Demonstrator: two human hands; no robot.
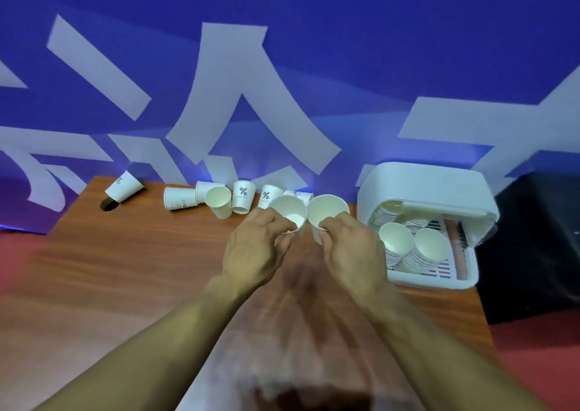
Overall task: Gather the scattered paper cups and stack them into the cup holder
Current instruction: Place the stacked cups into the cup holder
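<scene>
My left hand (255,247) grips a white paper cup (290,211) by its rim, mouth facing me. My right hand (351,247) holds a second white cup (328,209) the same way, right beside the first. Both cups hover over the middle of the wooden table (131,263). To the right stands the white cup holder (439,280), its lid raised, with stacks of cups (411,247) lying inside. Several loose cups are scattered along the table's far edge, among them an upright cup (218,201), an upside-down one (243,197) and one lying on its side (177,198).
One tipped cup (124,187) lies at the far left corner next to a round cable hole (108,205). A blue wall with white shapes rises behind the table. A black object (533,247) sits right of the holder.
</scene>
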